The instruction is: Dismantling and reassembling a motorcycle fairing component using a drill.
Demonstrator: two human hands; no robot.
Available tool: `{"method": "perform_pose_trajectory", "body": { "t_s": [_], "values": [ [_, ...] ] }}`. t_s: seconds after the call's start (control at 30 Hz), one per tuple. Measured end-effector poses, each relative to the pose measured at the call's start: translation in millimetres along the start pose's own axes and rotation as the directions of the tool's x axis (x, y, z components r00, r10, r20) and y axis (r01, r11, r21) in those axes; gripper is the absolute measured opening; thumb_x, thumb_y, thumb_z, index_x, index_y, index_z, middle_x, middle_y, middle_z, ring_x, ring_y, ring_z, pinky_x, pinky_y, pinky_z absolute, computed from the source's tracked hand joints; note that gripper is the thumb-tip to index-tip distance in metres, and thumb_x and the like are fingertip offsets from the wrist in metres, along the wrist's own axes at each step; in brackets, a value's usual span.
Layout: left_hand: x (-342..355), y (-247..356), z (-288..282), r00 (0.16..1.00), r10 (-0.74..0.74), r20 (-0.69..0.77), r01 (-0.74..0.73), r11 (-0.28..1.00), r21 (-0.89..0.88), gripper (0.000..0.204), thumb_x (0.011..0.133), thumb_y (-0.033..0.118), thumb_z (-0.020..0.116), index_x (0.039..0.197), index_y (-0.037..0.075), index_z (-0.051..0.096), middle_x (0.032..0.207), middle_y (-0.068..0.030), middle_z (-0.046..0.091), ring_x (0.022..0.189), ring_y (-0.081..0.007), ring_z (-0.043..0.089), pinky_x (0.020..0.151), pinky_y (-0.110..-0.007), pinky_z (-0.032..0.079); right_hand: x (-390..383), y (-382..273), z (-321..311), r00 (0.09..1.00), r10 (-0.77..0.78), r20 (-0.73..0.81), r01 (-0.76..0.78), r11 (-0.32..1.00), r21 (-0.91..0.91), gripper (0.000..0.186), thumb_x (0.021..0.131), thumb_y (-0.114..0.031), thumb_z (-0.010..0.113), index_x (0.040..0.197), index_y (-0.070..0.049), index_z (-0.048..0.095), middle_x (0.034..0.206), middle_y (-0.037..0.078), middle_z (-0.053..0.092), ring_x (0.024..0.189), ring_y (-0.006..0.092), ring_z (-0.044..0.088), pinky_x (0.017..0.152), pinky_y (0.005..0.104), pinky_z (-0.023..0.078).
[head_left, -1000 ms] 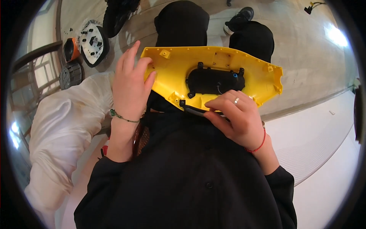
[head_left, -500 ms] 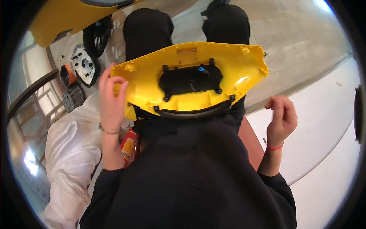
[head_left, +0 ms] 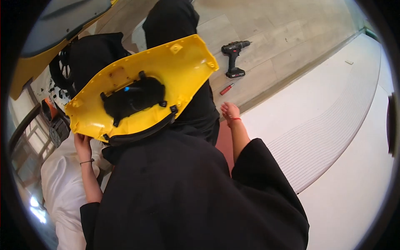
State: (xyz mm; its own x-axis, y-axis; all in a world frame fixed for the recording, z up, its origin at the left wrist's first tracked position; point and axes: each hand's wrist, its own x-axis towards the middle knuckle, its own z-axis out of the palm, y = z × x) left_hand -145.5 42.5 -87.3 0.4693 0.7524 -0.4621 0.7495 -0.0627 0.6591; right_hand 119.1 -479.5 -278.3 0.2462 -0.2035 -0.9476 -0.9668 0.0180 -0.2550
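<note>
A yellow plastic panel [head_left: 141, 62] lies tilted across my lap, its hollow inner side facing up. A black plastic housing [head_left: 135, 102] with a blue-tipped connector sits in its middle, and a dark curved strip [head_left: 143, 132] follows its near edge. At the panel's lower left edge is my left hand [head_left: 82, 142], gripping it with fingertips partly hidden under the rim. My right hand [head_left: 230, 111] is stretched out beside my right thigh, holding nothing, its fingers extended. Just beyond it, a screwdriver with a red handle [head_left: 227, 89] lies on the floor.
Farther out on the floor lies a black cordless drill [head_left: 233, 58]. A white ribbed board [head_left: 321, 121] spreads along the right. White cloth [head_left: 62, 179] hangs at my left, near an orange and black part [head_left: 50, 109]. A larger yellow and grey body [head_left: 62, 25] stands at the far left.
The view has swung right, bringing the drill and screwdriver into sight. My left hand has taken hold of the panel's lower left edge. My right hand has reached outward and its curled fingers have extended.
</note>
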Motion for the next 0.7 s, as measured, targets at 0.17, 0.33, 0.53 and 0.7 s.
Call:
{"method": "perform_pose_trajectory", "body": {
  "t_s": [0.17, 0.33, 0.53, 0.7],
  "values": [
    [-10, -13, 2, 0.993, 0.013, 0.121, -0.054, 0.936, 0.348, 0.025, 0.085, 0.004, 0.052, 0.108, -0.005, 0.053, 0.101, -0.0137, 0.062, 0.097, -0.0236, 0.058, 0.083, -0.032, 0.044, 25, -8, 34, 0.964, -0.172, 0.204, 0.246, 0.870, -0.428, 0.030, 0.081, -0.016, 0.056, 0.106, 0.000, 0.057, 0.087, 0.009, 0.065, 0.070, 0.0132, 0.062, 0.054, 0.0222, 0.045],
    [-24, -29, -9, 0.912, -0.241, 0.331, -0.154, 0.548, 0.822, 0.038, 0.091, 0.025, 0.046, 0.119, 0.000, 0.048, 0.120, -0.0172, 0.053, 0.106, -0.0278, 0.054, 0.086, -0.039, 0.043, 91, -34, 54, 0.926, -0.300, 0.230, 0.376, 0.791, -0.483, 0.030, 0.079, -0.015, 0.055, 0.105, 0.002, 0.058, 0.086, 0.010, 0.065, 0.070, 0.0152, 0.063, 0.057, 0.0254, 0.048],
    [-5, -23, 9, 0.919, -0.287, 0.271, -0.037, 0.621, 0.783, 0.037, 0.091, 0.025, 0.046, 0.119, 0.000, 0.048, 0.119, -0.0168, 0.053, 0.106, -0.0273, 0.054, 0.086, -0.039, 0.043, 163, -89, 65, 0.886, -0.463, 0.015, 0.362, 0.673, -0.645, 0.035, 0.072, -0.018, 0.060, 0.104, -0.001, 0.060, 0.092, 0.014, 0.066, 0.085, 0.0258, 0.063, 0.077, 0.0339, 0.048],
    [0, -11, 6, 0.919, -0.351, 0.179, 0.116, 0.675, 0.729, 0.037, 0.091, 0.025, 0.047, 0.119, 0.000, 0.049, 0.119, -0.0164, 0.054, 0.106, -0.0268, 0.054, 0.086, -0.039, 0.043, 179, -136, 89, 0.799, -0.601, -0.037, 0.341, 0.503, -0.794, 0.051, 0.068, -0.019, 0.063, 0.114, 0.000, 0.052, 0.099, 0.019, 0.062, 0.099, 0.0302, 0.058, 0.086, 0.0371, 0.045]
  ]
}}
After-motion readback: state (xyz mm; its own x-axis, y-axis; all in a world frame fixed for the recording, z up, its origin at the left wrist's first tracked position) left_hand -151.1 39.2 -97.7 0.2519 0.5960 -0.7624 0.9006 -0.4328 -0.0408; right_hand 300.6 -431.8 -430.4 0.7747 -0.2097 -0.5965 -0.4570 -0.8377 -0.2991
